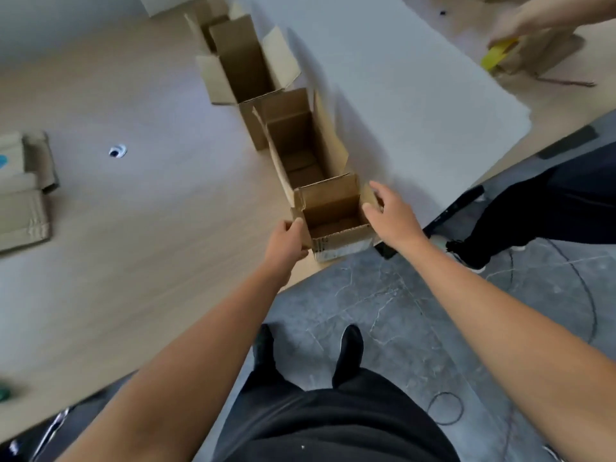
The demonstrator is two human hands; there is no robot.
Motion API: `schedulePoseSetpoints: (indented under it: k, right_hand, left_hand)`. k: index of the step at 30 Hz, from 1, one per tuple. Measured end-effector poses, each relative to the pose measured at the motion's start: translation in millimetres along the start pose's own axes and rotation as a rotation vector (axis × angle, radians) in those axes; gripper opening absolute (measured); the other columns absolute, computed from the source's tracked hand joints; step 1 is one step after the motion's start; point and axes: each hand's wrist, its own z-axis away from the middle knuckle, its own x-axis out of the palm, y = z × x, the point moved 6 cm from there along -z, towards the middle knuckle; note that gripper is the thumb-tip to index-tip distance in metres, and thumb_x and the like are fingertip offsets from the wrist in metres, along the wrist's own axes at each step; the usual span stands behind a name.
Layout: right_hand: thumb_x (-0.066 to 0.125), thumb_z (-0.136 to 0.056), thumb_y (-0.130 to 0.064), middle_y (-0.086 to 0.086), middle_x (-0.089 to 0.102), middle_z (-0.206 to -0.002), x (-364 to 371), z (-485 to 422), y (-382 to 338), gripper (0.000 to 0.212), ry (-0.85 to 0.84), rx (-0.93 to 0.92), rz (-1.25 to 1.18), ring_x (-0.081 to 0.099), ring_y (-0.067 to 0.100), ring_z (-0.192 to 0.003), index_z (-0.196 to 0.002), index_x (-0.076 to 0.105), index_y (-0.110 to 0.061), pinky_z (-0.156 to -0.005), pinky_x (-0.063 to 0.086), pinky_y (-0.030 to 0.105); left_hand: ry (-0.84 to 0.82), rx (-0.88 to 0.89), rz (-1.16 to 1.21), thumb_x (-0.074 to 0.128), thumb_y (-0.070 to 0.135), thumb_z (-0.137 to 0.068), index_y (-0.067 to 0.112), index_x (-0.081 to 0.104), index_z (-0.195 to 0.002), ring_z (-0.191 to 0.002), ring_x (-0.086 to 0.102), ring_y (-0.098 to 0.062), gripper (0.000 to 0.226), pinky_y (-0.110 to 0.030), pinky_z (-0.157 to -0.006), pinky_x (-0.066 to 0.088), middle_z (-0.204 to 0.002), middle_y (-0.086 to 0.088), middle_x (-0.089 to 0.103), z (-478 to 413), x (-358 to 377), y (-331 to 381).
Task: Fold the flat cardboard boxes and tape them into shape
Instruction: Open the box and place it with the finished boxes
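Observation:
A small open-topped cardboard box point(336, 225) stands at the near corner of the wooden table point(140, 228). My left hand point(288, 240) grips its left flap with curled fingers. My right hand point(391, 215) touches its right side, fingers spread and thumb at the rim. Two more folded open boxes stand in a row behind it: a middle box point(300, 145) and a far box point(243, 61). Flat cardboard point(23, 191) lies at the table's left edge.
A white sheet point(400, 78) covers the table's right part. Another person's hand point(520, 25) holds a yellow tape roll point(496, 55) at the top right, and their dark-trousered leg point(533, 211) stands to the right. A small white and blue object point(117, 151) lies on the table. Cables run on the grey floor.

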Motion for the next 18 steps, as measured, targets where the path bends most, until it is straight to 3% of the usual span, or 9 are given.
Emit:
schedulePoseSetpoints:
  k: [3,5,8,11,14,16,18]
  right_hand:
    - [0.050,-0.102,-0.030,-0.001,0.039,-0.160,-1,15,-20,0.055,0.037,-0.180,0.100,0.031,0.017,-0.149,-0.155,0.038,-0.022,-0.118,0.026,0.032]
    - [0.051,-0.101,-0.032,0.003,0.035,-0.162,8,26,-30,0.056,-0.004,-0.259,0.180,0.025,0.020,-0.152,-0.155,0.037,-0.023,-0.123,0.023,0.040]
    - [0.055,-0.098,-0.032,0.012,0.025,-0.163,19,39,-25,0.063,0.051,-0.194,0.323,0.021,0.030,-0.151,-0.156,0.030,-0.023,-0.121,0.026,0.052]
    - [0.053,-0.099,-0.029,0.009,0.023,-0.159,30,44,-13,0.063,0.025,-0.098,0.204,0.026,0.028,-0.146,-0.155,0.026,-0.025,-0.115,0.032,0.043]
    - [0.051,-0.100,-0.030,0.002,0.023,-0.160,33,41,-12,0.063,-0.017,-0.053,0.122,0.027,0.020,-0.148,-0.157,0.026,-0.022,-0.115,0.025,0.031]
    - [0.051,-0.101,-0.029,0.000,0.024,-0.162,29,39,-14,0.062,-0.029,-0.060,0.119,0.026,0.018,-0.149,-0.158,0.027,-0.019,-0.115,0.022,0.027]
    - [0.051,-0.102,-0.030,0.000,0.018,-0.167,21,35,-17,0.062,-0.025,-0.057,0.166,0.017,0.020,-0.153,-0.158,0.028,-0.019,-0.121,0.020,0.033]
  left_hand:
    - [0.039,0.031,-0.043,0.045,0.047,-0.103,0.023,0.053,-0.106,-0.101,0.064,-0.021,0.026,-0.042,-0.087,0.058,-0.109,-0.003,0.063,5,-4,-3]
    - [0.062,0.053,-0.049,0.049,0.050,-0.101,0.024,0.053,-0.107,-0.099,0.063,-0.018,0.027,-0.042,-0.086,0.059,-0.107,-0.002,0.062,9,-9,-8]
    - [0.049,0.049,-0.067,0.057,0.054,-0.096,0.020,0.051,-0.117,-0.094,0.061,-0.016,0.041,-0.041,-0.087,0.058,-0.108,0.000,0.060,15,-5,-18]
    - [0.011,0.060,-0.085,0.057,0.050,-0.096,0.018,0.049,-0.127,-0.091,0.057,-0.015,0.046,-0.039,-0.088,0.053,-0.105,0.001,0.059,14,8,-25]
    - [-0.015,0.046,-0.047,0.054,0.043,-0.099,0.018,0.052,-0.124,-0.087,0.055,-0.015,0.035,-0.036,-0.081,0.046,-0.103,-0.001,0.060,13,17,-27]
    - [-0.028,0.044,-0.022,0.053,0.043,-0.100,0.018,0.050,-0.126,-0.095,0.057,-0.017,0.036,-0.037,-0.088,0.047,-0.111,-0.003,0.060,13,22,-25]
    - [-0.062,0.042,0.001,0.052,0.045,-0.101,0.016,0.046,-0.135,-0.108,0.057,-0.021,0.045,-0.043,-0.101,0.048,-0.119,-0.003,0.059,13,27,-20]
